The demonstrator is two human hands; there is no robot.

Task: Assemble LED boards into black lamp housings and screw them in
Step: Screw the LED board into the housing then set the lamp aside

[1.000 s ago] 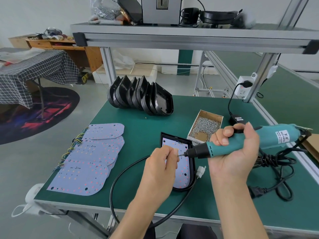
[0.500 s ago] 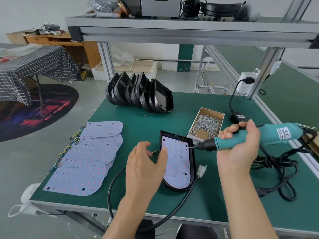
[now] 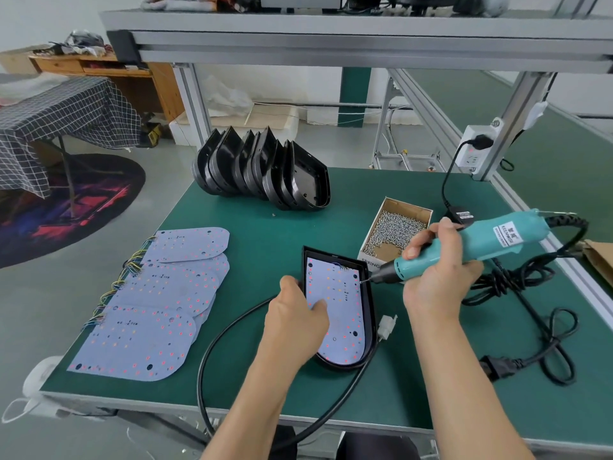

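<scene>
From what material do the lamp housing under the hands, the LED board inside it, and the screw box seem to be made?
Lamp housing: probably moulded plastic, black and fairly glossy, judging by its thin shiny rim. LED board: a thin rigid sheet with a matte, pale lilac-white coating and small coloured dots; the core cannot be told. Screw box: brown cardboard, with raw brown walls and white printed front.

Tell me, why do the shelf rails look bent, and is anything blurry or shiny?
Head view: the wide-angle lens bows the shelf rail and frame posts near the edges. Light is soft and even, with faint shadows. The stacked black housings show glossy highlights. Both hands and the screwdriver look fairly sharp.
</scene>
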